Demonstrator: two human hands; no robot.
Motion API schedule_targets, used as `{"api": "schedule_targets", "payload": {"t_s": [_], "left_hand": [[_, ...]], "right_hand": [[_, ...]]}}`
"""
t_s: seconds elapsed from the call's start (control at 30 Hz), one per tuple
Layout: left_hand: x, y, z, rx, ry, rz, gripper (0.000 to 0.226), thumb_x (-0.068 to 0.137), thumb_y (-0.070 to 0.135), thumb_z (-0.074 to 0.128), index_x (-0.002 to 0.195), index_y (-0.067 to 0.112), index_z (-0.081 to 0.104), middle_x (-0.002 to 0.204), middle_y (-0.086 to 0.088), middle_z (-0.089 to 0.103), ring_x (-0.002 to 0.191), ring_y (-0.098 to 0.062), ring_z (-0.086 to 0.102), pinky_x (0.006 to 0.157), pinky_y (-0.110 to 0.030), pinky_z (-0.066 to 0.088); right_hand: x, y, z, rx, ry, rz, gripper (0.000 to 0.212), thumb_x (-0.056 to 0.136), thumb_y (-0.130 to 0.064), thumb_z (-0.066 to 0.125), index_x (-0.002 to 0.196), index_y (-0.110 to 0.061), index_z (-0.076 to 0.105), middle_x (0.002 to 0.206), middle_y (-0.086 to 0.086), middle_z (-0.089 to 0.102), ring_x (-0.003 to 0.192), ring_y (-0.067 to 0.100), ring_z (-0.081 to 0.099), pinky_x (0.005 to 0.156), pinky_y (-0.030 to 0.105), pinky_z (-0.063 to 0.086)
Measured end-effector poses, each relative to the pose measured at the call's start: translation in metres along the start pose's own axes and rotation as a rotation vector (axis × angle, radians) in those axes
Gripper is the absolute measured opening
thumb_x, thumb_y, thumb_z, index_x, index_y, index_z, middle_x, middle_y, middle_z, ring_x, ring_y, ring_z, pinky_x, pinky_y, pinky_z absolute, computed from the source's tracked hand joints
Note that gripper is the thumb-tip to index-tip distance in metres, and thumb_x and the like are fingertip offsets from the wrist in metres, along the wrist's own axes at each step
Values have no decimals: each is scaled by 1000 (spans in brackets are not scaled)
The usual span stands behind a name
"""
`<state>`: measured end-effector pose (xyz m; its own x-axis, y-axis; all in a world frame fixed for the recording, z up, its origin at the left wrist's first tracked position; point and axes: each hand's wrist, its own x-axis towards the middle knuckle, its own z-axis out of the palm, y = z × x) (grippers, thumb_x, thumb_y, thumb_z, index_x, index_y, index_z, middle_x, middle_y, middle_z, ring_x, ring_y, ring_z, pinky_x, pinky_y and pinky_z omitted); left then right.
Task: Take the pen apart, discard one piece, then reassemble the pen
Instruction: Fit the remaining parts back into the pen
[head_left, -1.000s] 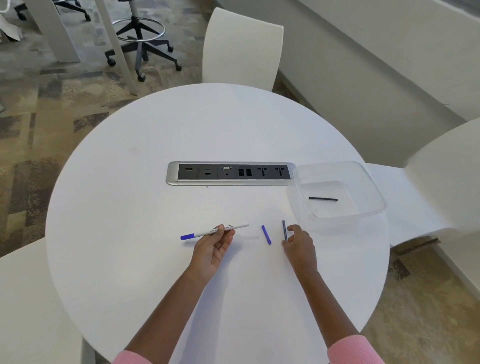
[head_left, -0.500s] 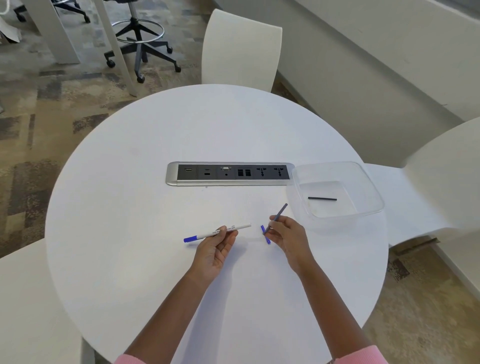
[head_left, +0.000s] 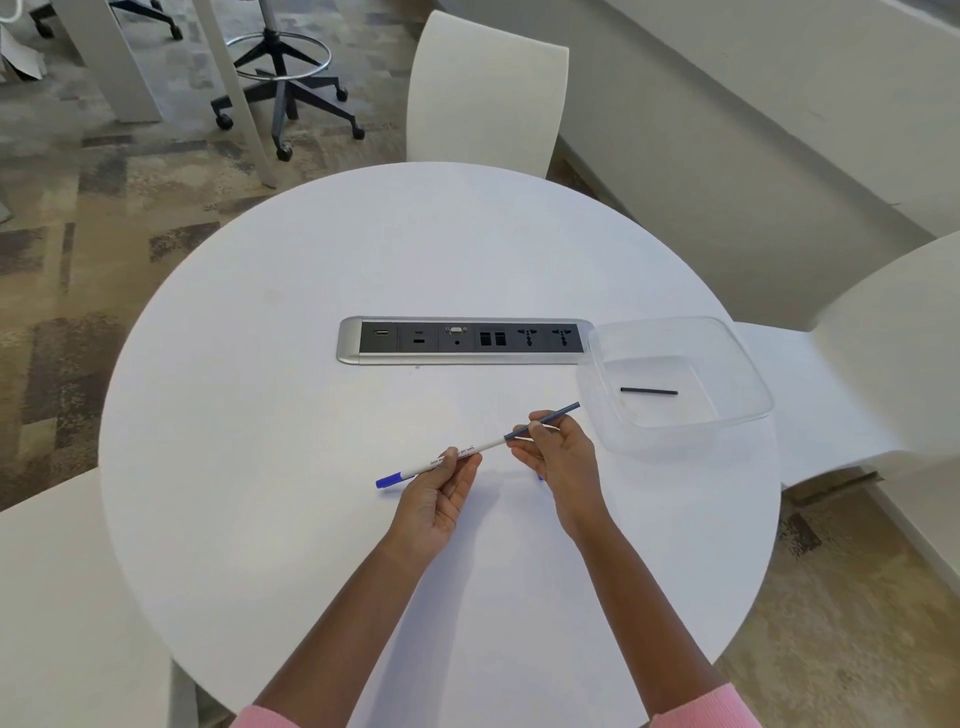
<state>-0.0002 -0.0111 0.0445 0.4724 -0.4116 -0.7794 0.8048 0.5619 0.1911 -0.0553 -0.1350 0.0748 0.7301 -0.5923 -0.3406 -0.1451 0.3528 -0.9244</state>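
My left hand (head_left: 441, 499) pinches the white pen barrel (head_left: 483, 447), whose blue cap end (head_left: 388, 480) points left, just above the round white table (head_left: 311, 415). My right hand (head_left: 558, 457) pinches a thin dark refill (head_left: 558, 414). The refill's left tip meets the barrel's open right end. A small blue piece (head_left: 540, 476) on the table shows only as a sliver behind my right hand. One black stick (head_left: 649, 391) lies inside the clear plastic container (head_left: 748, 384) at the right.
A silver power and socket strip (head_left: 462, 340) is set into the table's middle. White chairs stand at the far side (head_left: 485, 93), at the right (head_left: 857, 358) and at the near left (head_left: 67, 597). An office stool base (head_left: 283, 88) stands on the carpet beyond.
My right hand picked the dark refill up off the table and brought it left to the barrel's open end. My left hand lifted the barrel slightly.
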Motion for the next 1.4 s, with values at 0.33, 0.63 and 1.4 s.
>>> {"api": "schedule_targets", "payload": {"t_s": [0.33,0.63,1.4], "left_hand": [[-4,1,4,-42,-13,-21,15,91,2,49,83,-4,60,60,-15,71,54,-23,70,91,-31,48],[-11,3,8,-72,-56,-31,15,90,5,51,84,-5,61,62,-17,71,55,-23,71,68,-31,56],[-3,14,7,-78,-56,-17,12,89,3,52,82,-2,60,61,-13,71,56,-21,71,73,-24,52]], "right_hand": [[-2,1,5,-85,-55,-51,14,90,-6,50,87,-17,58,83,6,65,76,17,65,65,16,55],[-1,-5,7,-304,-157,-170,20,86,-4,56,82,-23,62,87,-2,64,79,20,62,70,23,55],[14,28,-31,-915,185,-127,19,86,-6,51,103,-8,60,108,14,61,94,25,60,84,36,47]]}}
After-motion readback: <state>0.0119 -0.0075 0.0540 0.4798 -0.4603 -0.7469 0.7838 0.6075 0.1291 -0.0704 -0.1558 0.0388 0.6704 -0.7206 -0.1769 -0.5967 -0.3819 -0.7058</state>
